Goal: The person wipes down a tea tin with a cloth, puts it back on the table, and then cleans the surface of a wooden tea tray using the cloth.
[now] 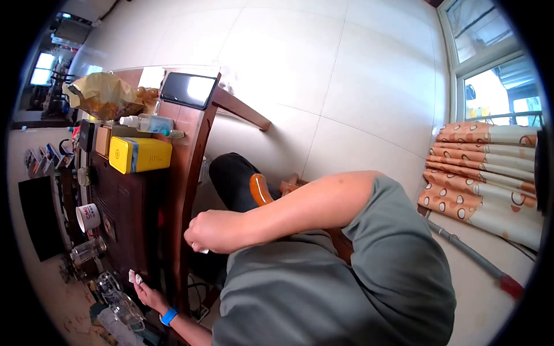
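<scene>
My left hand (152,299), with a blue wristband (169,316), is over the near side of the dark tea tray (130,199). Its fingers pinch a crumpled white tissue (132,276). Glass vessels (118,300) stand close by it. My right hand (216,232) is closed in a fist in front of my body, by the table's wooden edge (187,213). A small white bit (204,251) pokes out under its fingers; most of what it holds is hidden.
A yellow box (140,154), a clear bottle (148,123), a black-screened device (188,90) and a plastic bag (103,95) sit on the table's right end. A paper cup (88,217) and a glass jar (88,249) stand beyond the tray. A wooden chair arm (261,189) is beside me.
</scene>
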A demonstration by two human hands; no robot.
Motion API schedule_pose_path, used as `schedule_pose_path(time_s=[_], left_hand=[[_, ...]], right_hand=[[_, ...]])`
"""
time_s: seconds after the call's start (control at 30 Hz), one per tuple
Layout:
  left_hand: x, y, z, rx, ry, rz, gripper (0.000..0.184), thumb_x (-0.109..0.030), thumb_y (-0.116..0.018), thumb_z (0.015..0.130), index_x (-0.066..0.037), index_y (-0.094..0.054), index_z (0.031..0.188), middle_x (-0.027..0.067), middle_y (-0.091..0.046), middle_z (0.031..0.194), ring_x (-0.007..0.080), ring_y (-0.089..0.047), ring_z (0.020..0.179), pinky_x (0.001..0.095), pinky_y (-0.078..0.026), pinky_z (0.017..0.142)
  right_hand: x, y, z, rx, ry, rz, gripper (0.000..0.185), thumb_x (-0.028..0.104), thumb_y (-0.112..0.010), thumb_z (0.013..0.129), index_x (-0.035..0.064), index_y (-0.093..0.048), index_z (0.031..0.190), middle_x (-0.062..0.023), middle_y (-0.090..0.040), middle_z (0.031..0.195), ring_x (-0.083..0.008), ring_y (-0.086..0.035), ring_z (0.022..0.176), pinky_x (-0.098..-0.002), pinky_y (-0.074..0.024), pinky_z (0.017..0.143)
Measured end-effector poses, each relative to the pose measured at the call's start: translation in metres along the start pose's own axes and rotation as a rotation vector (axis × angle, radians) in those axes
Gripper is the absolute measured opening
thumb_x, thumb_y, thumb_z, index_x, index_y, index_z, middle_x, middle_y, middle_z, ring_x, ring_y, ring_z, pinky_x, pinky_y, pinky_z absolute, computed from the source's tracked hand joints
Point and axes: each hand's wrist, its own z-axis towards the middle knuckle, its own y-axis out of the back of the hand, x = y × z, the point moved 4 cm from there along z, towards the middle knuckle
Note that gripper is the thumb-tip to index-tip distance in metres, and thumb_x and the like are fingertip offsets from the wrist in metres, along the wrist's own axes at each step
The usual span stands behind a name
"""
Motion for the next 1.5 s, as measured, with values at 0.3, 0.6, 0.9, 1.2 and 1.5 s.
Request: schedule_pose_path(time_s=[0.3,0.6,0.9,1.2,1.5], left_hand=[[0.004,-0.003,0.000,-0.088,-0.027,0.172,0.041,-0.018,-0.042,0.107,0.005,-0.060,0.135,0.0172,-0.062,0.140,0.0288,-0.058,0.129,0.0351,-0.041,0.111],[0.017,-0.003,0.001,-0.130,-0.054,0.241,0.047,-0.011,-0.037,0.097,0.000,-0.063,0.135,0.0239,-0.063,0.135,0.0376,-0.060,0.127,0.0412,-0.046,0.109],[0.047,0.000,-0.003,-0.135,0.026,0.164,0.042,-0.010,-0.039,0.102,0.008,-0.060,0.133,0.0232,-0.060,0.140,0.0348,-0.056,0.132,0.0407,-0.039,0.116],[-0.004,-0.021,0.004,-0.120,-0.077,0.085,0.037,-0.012,-0.045,0.103,0.009,-0.064,0.127,0.0241,-0.063,0.134,0.0365,-0.058,0.129,0.0431,-0.040,0.115],[-0.022,-0.027,0.023,-0.097,-0.160,0.076,0.035,-0.014,-0.050,0.104,0.010,-0.067,0.122,0.0249,-0.066,0.130,0.0381,-0.059,0.127,0.0453,-0.042,0.113]], right_hand=[[-0.092,0.051,-0.061,-0.215,-0.271,0.003,0.025,0.023,-0.058,0.098,-0.0003,-0.063,0.091,-0.0241,-0.068,0.088,-0.0445,-0.065,0.087,-0.0512,-0.0519,0.077],[-0.219,0.117,-0.144,-0.443,-0.841,-0.137,0.033,0.031,-0.049,0.105,-0.0006,-0.058,0.100,-0.0262,-0.066,0.087,-0.0435,-0.065,0.084,-0.0488,-0.0504,0.076],[-0.313,0.159,-0.161,-0.704,-0.900,-0.162,0.040,0.033,-0.045,0.104,0.0001,-0.064,0.090,-0.0227,-0.069,0.088,-0.0436,-0.065,0.083,-0.0506,-0.0499,0.078],[-0.469,0.204,-0.108,-0.897,-0.977,0.061,0.037,0.031,-0.046,0.100,0.0008,-0.061,0.085,-0.0152,-0.066,0.081,-0.0288,-0.057,0.062,-0.0415,-0.0466,0.061],[-0.515,0.293,0.118,-1.011,-0.906,0.887,0.042,0.034,-0.061,0.101,-0.0080,-0.060,0.106,-0.0147,-0.065,0.085,-0.0214,-0.062,0.062,-0.0338,-0.0514,0.052]])
